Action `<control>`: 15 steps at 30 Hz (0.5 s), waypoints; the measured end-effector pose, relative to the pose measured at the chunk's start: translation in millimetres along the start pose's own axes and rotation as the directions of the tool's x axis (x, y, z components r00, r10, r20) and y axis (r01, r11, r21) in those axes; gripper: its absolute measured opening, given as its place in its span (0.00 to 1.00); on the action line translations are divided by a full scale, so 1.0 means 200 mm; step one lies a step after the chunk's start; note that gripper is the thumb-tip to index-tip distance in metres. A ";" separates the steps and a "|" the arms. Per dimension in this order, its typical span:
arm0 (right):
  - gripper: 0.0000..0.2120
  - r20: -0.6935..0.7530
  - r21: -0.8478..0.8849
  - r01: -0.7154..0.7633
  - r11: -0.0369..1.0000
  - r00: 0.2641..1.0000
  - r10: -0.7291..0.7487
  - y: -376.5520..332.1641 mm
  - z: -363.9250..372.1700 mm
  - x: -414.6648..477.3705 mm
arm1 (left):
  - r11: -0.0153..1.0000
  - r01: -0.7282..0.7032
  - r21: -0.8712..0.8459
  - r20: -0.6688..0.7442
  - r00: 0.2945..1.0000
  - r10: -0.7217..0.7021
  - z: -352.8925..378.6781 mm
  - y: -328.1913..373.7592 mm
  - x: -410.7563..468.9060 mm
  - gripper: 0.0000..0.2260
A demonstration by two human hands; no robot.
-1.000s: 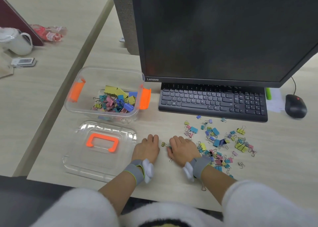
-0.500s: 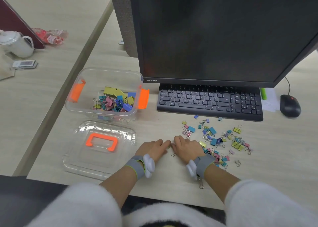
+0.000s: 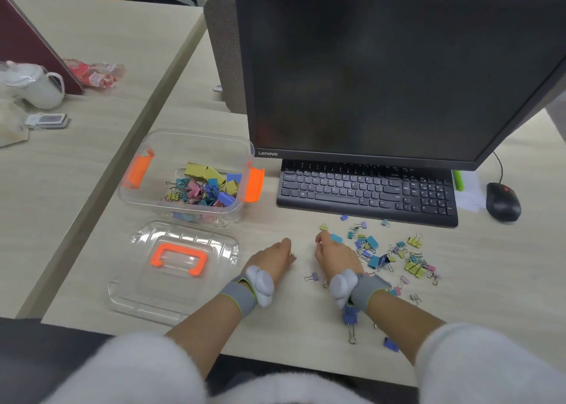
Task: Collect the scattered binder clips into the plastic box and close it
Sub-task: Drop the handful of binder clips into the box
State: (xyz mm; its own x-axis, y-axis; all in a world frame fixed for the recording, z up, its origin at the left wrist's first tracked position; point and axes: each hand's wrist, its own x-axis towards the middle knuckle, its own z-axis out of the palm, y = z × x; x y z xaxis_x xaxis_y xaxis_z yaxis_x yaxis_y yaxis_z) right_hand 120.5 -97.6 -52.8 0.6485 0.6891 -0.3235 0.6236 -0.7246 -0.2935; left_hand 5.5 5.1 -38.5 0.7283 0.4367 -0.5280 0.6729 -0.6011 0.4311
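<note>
The only writing that can be read is "Lenovo" on the lower left bezel of the dark monitor (image 3: 382, 66). The keyboard (image 3: 367, 192) legends are too small to read.

The table (image 3: 496, 269) is pale wood grain. A second table (image 3: 76, 45) of the same finish adjoins it on the left, and a grey partition (image 3: 225, 54) stands behind the monitor.

The clear plastic box (image 3: 147, 198) with orange latches sits open at left of the keyboard, with a heap of coloured clips inside. Its lid (image 3: 137, 284), with an orange handle, lies flat just nearer.

Scattered binder clips (image 3: 382, 252) lie near the keyboard's front edge, mostly right of the right hand (image 3: 335, 253). One purple clip lies between the wrists, and two blue ones lie by the near edge.

The left hand (image 3: 272, 258) rests just right of the lid. Both hands have their fingers curled in on the table. A glint of wire shows at the left fingertips, but I cannot tell whether either hand holds a clip. The right forearm covers part of the scatter.

A black mouse (image 3: 503, 201) lies at far right, and a white mug (image 3: 33, 86) and a red packet (image 3: 95, 74) are on the left table.
</note>
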 end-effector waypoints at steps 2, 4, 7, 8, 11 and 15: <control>0.10 -0.035 0.183 -0.051 0.982 0.998 0.058 -0.04 -0.06 0.04 | 0.996 -0.054 -0.069 -0.083 0.995 0.049 -0.08 0.04 -0.02 0.08; 0.08 -0.013 0.436 -0.108 0.894 0.992 0.126 -0.10 -0.16 0.09 | 0.978 -0.134 -0.162 -0.191 0.976 0.102 -0.18 0.08 -0.05 0.08; 0.10 0.062 0.769 -0.206 0.606 0.966 0.250 -0.25 -0.32 0.17 | 0.899 -0.294 -0.326 -0.397 0.905 0.152 -0.34 0.12 -0.10 0.07; 0.11 0.106 0.849 -0.227 0.477 0.958 0.266 -0.32 -0.37 0.20 | 0.875 -0.321 -0.363 -0.467 0.875 0.128 -0.39 0.12 -0.10 0.07; 0.12 0.236 0.949 -0.274 0.157 0.946 0.224 -0.54 -0.51 0.25 | 0.832 -0.333 -0.444 -0.609 0.793 -0.008 -0.55 0.08 -0.08 0.07; 0.10 0.246 0.951 -0.264 0.158 0.961 0.127 -0.80 -0.62 0.32 | 0.759 -0.281 -0.587 -0.634 0.743 -0.216 -0.71 -0.04 -0.01 0.08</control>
State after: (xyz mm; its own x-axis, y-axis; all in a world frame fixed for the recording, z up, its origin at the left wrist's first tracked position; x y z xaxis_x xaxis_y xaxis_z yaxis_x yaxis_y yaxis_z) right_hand 116.4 64.0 84.6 0.5949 0.5673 -0.5694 -0.4883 -0.3076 -0.8167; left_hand 16.3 104.5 62.5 0.4776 0.8783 -0.0210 0.3820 -0.1860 0.9052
